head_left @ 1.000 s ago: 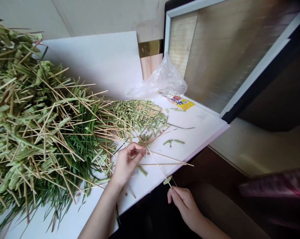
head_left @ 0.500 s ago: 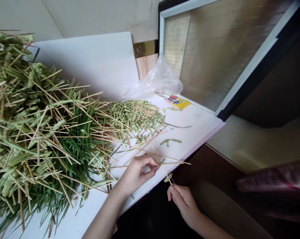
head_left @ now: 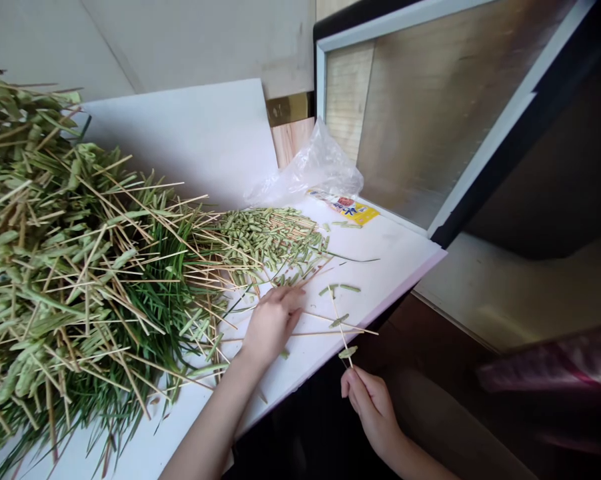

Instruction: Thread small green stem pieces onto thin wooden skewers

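Legible text: none. One printed item is in view: a yellow packet (head_left: 344,207), lying at the far edge of the white board (head_left: 390,267), at 1 o'clock from the left hand (head_left: 272,325). Its face carries a red emblem near the centre, with further printed marks in red and blue. These marks are too small and blurred to read, so no brand, number or wording can be confirmed. The packet lies just beside a clear plastic bag (head_left: 320,170).
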Available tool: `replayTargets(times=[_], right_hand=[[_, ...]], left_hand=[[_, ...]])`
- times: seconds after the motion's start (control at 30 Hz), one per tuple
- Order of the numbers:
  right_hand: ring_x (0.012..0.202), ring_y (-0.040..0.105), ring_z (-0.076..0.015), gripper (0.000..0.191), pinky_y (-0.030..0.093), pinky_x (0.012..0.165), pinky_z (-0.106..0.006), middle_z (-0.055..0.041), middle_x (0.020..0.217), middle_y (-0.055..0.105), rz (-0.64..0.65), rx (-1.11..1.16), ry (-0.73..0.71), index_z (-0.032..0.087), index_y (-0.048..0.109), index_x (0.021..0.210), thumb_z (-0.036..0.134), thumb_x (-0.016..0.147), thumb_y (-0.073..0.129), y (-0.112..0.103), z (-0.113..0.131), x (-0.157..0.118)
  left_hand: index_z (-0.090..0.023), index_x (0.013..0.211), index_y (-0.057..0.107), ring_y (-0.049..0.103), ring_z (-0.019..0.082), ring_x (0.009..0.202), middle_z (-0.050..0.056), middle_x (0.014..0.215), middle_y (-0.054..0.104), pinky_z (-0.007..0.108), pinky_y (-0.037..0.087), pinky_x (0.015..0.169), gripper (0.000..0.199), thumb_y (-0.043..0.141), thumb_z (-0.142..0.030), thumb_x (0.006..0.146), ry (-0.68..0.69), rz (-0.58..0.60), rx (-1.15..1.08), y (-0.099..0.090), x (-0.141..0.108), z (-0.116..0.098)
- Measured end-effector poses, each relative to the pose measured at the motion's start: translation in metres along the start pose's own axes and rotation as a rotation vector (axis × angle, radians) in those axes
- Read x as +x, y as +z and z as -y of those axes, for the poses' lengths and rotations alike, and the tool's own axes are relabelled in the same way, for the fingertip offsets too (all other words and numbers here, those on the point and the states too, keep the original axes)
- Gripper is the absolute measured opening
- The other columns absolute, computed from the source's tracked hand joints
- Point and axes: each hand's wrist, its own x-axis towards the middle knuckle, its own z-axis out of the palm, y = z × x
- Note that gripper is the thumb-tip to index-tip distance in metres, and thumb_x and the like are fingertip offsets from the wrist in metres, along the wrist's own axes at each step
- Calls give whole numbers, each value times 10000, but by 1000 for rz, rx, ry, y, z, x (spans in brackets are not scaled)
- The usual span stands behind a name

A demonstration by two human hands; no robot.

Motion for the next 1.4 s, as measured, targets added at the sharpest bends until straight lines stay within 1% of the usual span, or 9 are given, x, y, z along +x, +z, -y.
replayTargets(times=[0.17, 0.3, 0.6, 0.73, 0.87, 0.97, 1.17, 1.3, 1.4], right_hand=[[458, 260, -103, 519, 167, 421, -287, 82, 529, 292, -20, 33, 5, 230, 509, 624, 601, 982, 445, 2, -2, 1], [460, 255, -100, 525, 159, 425, -285, 78, 540, 303, -28, 55, -7, 227, 509, 623, 608, 978, 446, 2, -3, 4], [502, 247, -98, 458, 180, 455, -274, 76, 573, 319, -80, 98, -28, 208, 565, 663, 548, 967, 526, 6, 1, 5], [537, 270, -95, 231, 233, 500, -259, 77, 645, 381, -128, 194, -101, 226, 727, 964, 441, 896, 674, 24, 32, 23], [553, 339, -101, 327, 300, 575, -261, 106, 591, 341, 24, 89, -180, 267, 760, 1110, 283, 784, 774, 46, 75, 45], [526, 337, -95, 274, 309, 580, -269, 115, 552, 329, 82, -36, -239, 233, 790, 1038, 310, 775, 792, 60, 89, 53], [507, 348, -102, 227, 309, 512, -260, 94, 534, 377, -44, -50, -265, 182, 718, 765, 401, 822, 739, 69, 83, 53], [558, 427, -118, 234, 376, 564, -270, 62, 573, 470, -51, -66, -263, 185, 714, 756, 403, 840, 731, 65, 81, 50], [559, 399, -101, 227, 333, 543, -254, 64, 585, 476, -33, -9, -229, 195, 718, 790, 410, 858, 740, 60, 79, 49]], left_hand=[[-176, 1108, 727, 656, 336, 1073, 124, 1106, 743, 464, 520, 912, 195, 625, -164, 943, 17, 144, 348, -2, 20, -20], [-176, 920, 733, 682, 295, 953, 102, 951, 754, 408, 511, 855, 147, 595, -145, 958, 33, 152, 347, -3, 24, -23], [-192, 876, 721, 665, 194, 776, 35, 843, 735, 281, 469, 724, 69, 666, -180, 915, -35, -30, -277, -36, -25, 3], [-174, 816, 709, 628, 165, 707, 23, 770, 713, 254, 449, 657, 158, 708, -314, 889, -131, -1, -695, -41, -46, 7], [-152, 801, 703, 591, 144, 686, 19, 741, 673, 248, 457, 664, 244, 768, -384, 839, -169, -5, -1053, -32, -54, 11], [-147, 765, 698, 565, 133, 668, 9, 700, 649, 248, 449, 665, 285, 782, -411, 830, -163, -7, -1150, -28, -57, 13], [-142, 750, 680, 576, 146, 680, 14, 691, 648, 268, 457, 677, 330, 782, -447, 823, -182, 15, -1201, -29, -61, 13], [-144, 737, 654, 563, 144, 683, 8, 686, 628, 270, 440, 677, 339, 771, -450, 826, -172, 21, -1193, -31, -61, 13], [-146, 757, 647, 553, 142, 684, 4, 692, 622, 273, 426, 677, 336, 754, -454, 840, -166, 12, -1192, -32, -62, 14]])
